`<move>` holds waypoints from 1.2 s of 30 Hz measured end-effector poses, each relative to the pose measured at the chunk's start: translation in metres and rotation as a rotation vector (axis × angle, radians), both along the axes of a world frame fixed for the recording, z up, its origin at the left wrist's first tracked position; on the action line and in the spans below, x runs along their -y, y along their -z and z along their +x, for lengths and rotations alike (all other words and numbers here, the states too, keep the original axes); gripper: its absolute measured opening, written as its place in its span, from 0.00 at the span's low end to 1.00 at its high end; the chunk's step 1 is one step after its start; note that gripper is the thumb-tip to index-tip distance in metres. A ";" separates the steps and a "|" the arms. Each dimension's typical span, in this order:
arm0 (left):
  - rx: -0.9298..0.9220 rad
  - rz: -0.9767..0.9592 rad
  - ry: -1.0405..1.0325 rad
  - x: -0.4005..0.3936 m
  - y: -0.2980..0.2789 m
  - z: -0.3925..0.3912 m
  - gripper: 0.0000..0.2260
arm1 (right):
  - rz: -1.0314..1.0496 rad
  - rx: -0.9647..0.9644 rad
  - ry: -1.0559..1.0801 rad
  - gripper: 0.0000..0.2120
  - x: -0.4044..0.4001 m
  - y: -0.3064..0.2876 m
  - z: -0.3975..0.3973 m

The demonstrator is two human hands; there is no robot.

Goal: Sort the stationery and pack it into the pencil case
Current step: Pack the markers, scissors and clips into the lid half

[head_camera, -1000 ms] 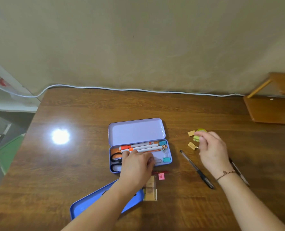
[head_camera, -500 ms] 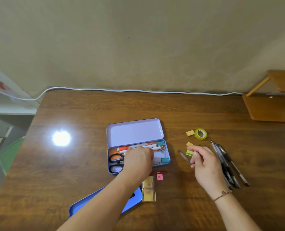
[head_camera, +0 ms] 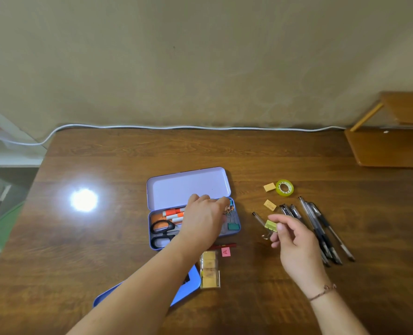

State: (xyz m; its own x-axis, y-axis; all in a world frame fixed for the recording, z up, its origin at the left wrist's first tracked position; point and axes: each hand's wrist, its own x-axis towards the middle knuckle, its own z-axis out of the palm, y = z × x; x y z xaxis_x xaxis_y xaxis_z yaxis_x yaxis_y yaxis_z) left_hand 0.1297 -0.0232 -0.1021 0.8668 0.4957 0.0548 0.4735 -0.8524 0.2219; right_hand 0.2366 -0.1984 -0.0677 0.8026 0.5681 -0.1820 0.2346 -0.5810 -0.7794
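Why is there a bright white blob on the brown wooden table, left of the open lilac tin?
Head view: a lamp's glare on the glossy brown wooden table, washing out the grain there; the open lilac tin pencil case stays clear, and the wide lens bends the table edges.

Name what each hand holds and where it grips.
Right hand pinches the yellow binder clip by its body. Left hand reaches into the pencil case; any hold is hidden.

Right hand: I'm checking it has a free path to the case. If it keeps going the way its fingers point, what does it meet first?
The right hand, pinching a yellow binder clip, points left toward the pencil case. Probably its right wall comes first; height above the table is unclear.
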 end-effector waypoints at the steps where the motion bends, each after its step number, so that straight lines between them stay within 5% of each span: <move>1: 0.033 -0.021 0.001 -0.001 0.002 0.000 0.09 | 0.012 -0.034 0.016 0.11 -0.001 -0.002 -0.001; 7: 0.334 -0.253 -0.115 -0.013 0.010 -0.024 0.07 | 0.120 -0.230 0.016 0.10 -0.017 -0.009 -0.019; 16: 0.295 -0.224 -0.138 -0.010 0.019 -0.065 0.08 | -0.017 0.366 -0.245 0.07 -0.059 0.023 -0.065; 23: 0.311 -0.269 -0.203 -0.014 0.017 -0.075 0.09 | -0.115 0.425 -0.194 0.05 -0.064 0.034 -0.071; 36: 0.411 -0.279 -0.247 -0.024 0.023 -0.092 0.13 | -0.365 0.511 -0.458 0.11 -0.081 0.034 -0.041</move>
State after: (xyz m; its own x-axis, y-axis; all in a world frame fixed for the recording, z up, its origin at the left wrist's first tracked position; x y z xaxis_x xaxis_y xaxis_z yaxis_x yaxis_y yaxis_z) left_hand 0.0374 0.0009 -0.1249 0.6580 0.7255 0.2018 0.4782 -0.6096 0.6322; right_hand 0.1954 -0.1174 -0.1021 0.5372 0.8384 -0.0921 0.7916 -0.5389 -0.2880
